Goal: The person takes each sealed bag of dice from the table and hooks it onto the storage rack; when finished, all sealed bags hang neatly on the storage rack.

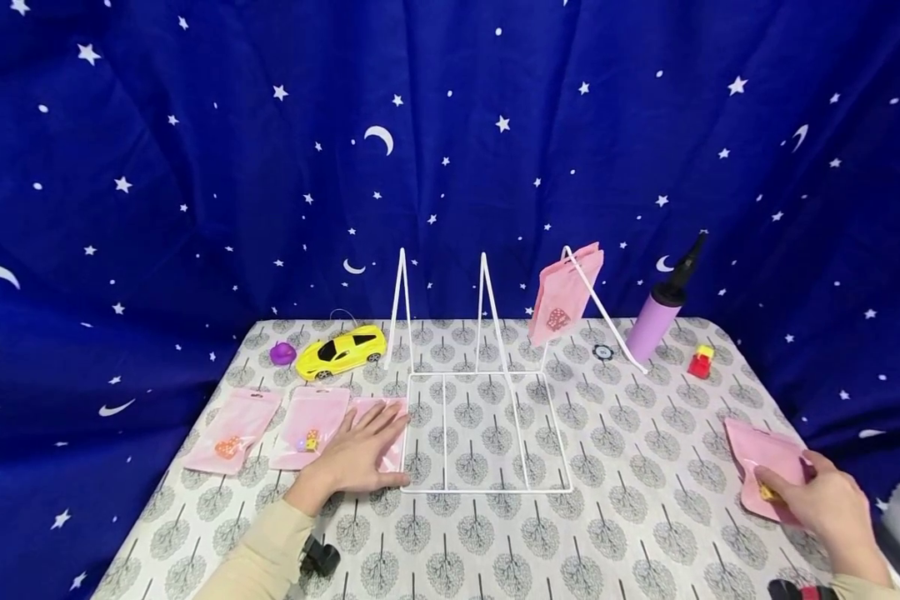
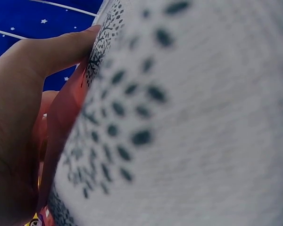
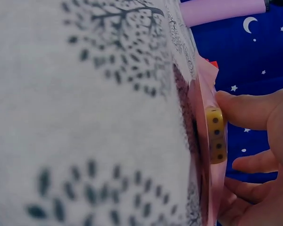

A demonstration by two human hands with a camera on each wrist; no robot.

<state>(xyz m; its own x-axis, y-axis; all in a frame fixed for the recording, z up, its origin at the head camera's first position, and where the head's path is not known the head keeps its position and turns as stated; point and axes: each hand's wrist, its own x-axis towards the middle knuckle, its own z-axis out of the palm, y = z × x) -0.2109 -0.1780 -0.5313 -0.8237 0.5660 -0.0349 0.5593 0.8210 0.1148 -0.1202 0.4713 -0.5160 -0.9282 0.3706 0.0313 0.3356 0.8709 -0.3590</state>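
In the head view, my left hand [image 1: 363,446] lies with fingers spread over a pink zip bag [image 1: 393,454], left of a white wire rack [image 1: 487,492]. Its thumb reaches the rack's front left corner. Far to the right, my right hand [image 1: 828,500] holds another pink zip bag [image 1: 765,446], thumb over its front. Yellow dice [image 3: 215,134] show through that bag beside the thumb in the right wrist view. A further pink bag [image 1: 566,292] hangs on the rack's right arm. In the left wrist view, the left hand [image 2: 19,108] hides much of its bag.
Two more pink bags lie at left, one with an orange piece [image 1: 228,448], one with dice [image 1: 311,440]. Behind them are a yellow toy car [image 1: 341,352] and a purple toy [image 1: 282,354]. A purple pump [image 1: 652,329], a round disc [image 1: 603,352] and a red-yellow toy [image 1: 701,362] stand back right.
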